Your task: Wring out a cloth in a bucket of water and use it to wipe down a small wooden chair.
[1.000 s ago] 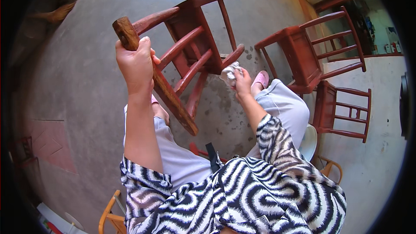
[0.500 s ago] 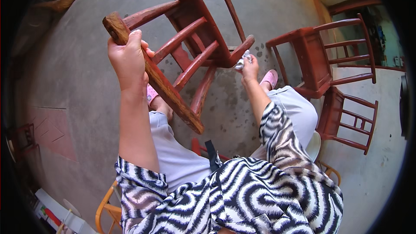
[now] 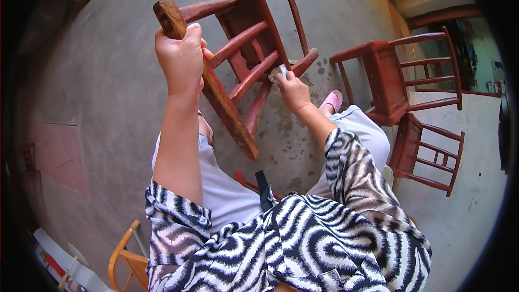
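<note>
A dark red wooden chair [image 3: 242,11] hangs tilted in front of me, its worn brown-edged top rail [image 3: 230,111] toward me. Near the upper end of that rail my left hand [image 3: 181,57] is wrapped tightly round the wood. My right hand [image 3: 294,93] pinches a crumpled whitish cloth [image 3: 278,72] against the chair, close to where the seat meets the rails and a leg. The fingertips of that hand are partly hidden by the cloth.
Two more red wooden chairs, a larger one [image 3: 383,82] and a smaller one [image 3: 406,146], stand at the right. Dark wet spots mark the grey concrete floor [image 3: 108,75]. A yellow-orange chair frame [image 3: 130,254] is at the lower left. My pink shoe [image 3: 334,100] rests beneath the right arm.
My right hand has moved left with the cloth, from the chair's leg end toward the seat corner. The chair and my left hand have shifted to the right in view.
</note>
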Tool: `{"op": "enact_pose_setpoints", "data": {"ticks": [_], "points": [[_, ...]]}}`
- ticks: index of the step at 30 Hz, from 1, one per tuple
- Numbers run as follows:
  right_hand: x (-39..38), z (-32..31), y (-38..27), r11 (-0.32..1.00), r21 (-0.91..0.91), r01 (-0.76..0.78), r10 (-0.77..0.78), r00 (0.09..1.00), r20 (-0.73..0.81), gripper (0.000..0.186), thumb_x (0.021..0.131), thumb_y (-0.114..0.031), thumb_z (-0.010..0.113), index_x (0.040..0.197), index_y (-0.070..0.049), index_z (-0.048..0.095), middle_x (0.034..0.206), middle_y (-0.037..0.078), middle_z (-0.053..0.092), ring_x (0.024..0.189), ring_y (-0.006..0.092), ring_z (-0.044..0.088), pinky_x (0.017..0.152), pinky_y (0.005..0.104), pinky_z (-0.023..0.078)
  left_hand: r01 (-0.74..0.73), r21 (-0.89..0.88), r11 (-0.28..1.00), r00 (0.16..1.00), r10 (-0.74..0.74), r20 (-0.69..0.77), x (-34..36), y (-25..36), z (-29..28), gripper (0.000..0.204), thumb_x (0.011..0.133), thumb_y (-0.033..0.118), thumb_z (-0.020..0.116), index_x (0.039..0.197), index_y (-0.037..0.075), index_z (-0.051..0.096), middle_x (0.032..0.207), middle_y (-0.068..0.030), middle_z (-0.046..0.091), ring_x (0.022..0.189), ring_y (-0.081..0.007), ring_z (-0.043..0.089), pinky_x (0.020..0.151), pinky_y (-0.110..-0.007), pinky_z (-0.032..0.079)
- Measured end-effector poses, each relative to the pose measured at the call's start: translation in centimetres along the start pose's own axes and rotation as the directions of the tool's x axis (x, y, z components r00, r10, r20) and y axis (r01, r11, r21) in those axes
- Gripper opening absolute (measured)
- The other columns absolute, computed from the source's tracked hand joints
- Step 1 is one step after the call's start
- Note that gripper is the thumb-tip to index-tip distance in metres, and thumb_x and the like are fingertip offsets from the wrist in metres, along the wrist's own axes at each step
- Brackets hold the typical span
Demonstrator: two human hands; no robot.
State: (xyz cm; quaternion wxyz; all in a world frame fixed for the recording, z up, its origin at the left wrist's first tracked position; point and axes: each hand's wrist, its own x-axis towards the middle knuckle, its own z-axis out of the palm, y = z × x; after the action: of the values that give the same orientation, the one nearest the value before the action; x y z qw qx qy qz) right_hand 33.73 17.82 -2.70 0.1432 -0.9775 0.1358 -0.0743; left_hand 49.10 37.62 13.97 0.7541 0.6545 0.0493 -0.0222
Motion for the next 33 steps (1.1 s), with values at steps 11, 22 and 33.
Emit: {"op": "enact_pose_setpoints", "data": {"ticks": [11, 22, 33], "points": [[-6.1, -0.9, 3.8, 0.975, 0.169, -0.142, 0.137, 0.990, 0.041, 0.023, 0.080, -0.014, 0.057, 0.102, -0.006, 0.058, 0.089, 0.018, 0.057, 0.085, 0.0364, 0.058, 0.068, 0.0434, 0.047, 0.064, -0.103, 0.993, 0.997, -0.069, -0.044, 1.4, -1.1, 1.2, 0.021, 0.078, 0.005, 0.053, 0.091, -0.003, 0.039, 0.063, -0.0083, 0.050, 0.040, -0.0152, 0.049, 0.039, -0.028, 0.044], [-1.2, 0.5, 5.4, 0.979, 0.053, -0.198, 0.196, 0.980, 0.034, 0.025, 0.082, -0.014, 0.055, 0.107, -0.013, 0.056, 0.098, 0.015, 0.059, 0.083, 0.0357, 0.060, 0.069, 0.0437, 0.048, 0.070, -0.062, 0.996, 0.997, -0.069, 0.021, -0.2, -1.9, 1.7, 0.019, 0.079, 0.004, 0.056, 0.089, 0.000, 0.041, 0.063, -0.0071, 0.050, 0.041, -0.0130, 0.049, 0.037, -0.026, 0.044], [-7.0, -2.9, 2.7, -0.159, 0.738, -0.656, 0.302, 0.680, 0.668, 0.025, 0.088, -0.021, 0.053, 0.111, -0.012, 0.054, 0.101, 0.000, 0.062, 0.086, 0.0152, 0.061, 0.061, 0.0336, 0.052, 0.058, -0.172, 0.983, 0.994, -0.040, 0.104, -0.7, -3.7, 1.6, 0.011, 0.074, -0.001, 0.053, 0.071, 0.002, 0.044, 0.054, -0.0063, 0.048, 0.038, -0.0147, 0.048, 0.036, -0.027, 0.043]]}}
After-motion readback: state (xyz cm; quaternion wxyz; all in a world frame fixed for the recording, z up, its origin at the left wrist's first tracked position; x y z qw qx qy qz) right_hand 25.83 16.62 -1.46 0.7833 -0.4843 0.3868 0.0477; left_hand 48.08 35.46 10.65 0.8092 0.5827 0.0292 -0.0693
